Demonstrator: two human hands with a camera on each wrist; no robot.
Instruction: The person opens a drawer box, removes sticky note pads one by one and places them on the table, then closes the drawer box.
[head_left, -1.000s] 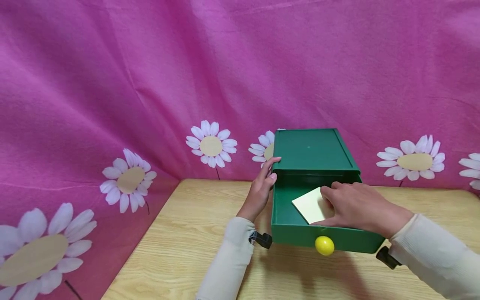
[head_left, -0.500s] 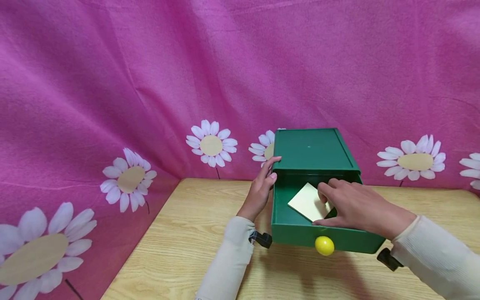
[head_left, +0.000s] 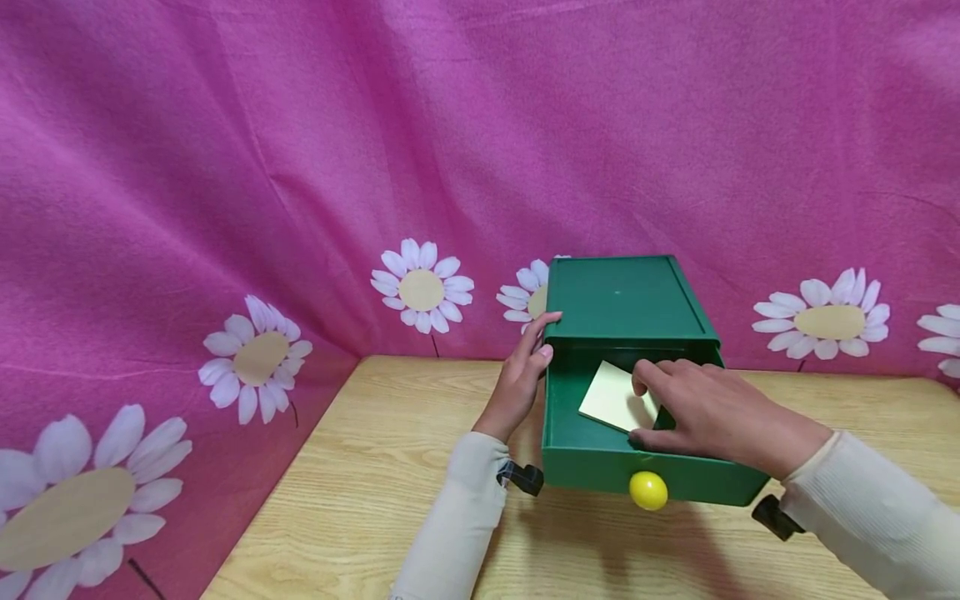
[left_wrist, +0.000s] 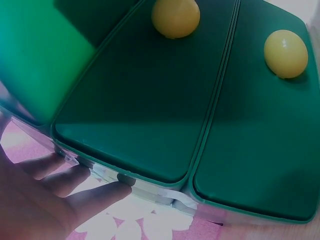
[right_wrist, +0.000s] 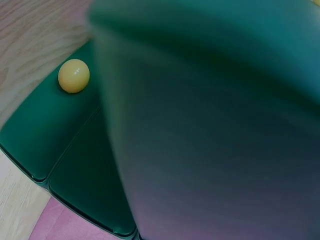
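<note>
A green plastic drawer unit [head_left: 622, 304] stands on the table with its top drawer [head_left: 585, 468] pulled out. In that drawer lies a pale yellow pad of sticky notes [head_left: 611, 400]. My right hand [head_left: 705, 412] reaches over the drawer's front wall. Its thumb tip is at the pad's near corner and its curled fingers cover the pad's right side. My left hand [head_left: 517, 379] steadies the unit's left side, thumb near the front edge and forefinger at the top edge. In the left wrist view, its fingers [left_wrist: 102, 199] lie nearly straight along the side.
The open drawer carries a yellow round knob [head_left: 648, 491]. Two closed drawers sit below it, one front [left_wrist: 255, 130] showing its own knob [left_wrist: 286, 54]. Behind the wooden table [head_left: 360, 475] hangs a pink curtain [head_left: 480, 150] with white daisies. Fabric also covers the left side.
The sticky note pad has shifted back in the drawer and turned under my right hand's fingers. My right hand has moved only slightly; the left hand and the drawer unit have stayed put.
</note>
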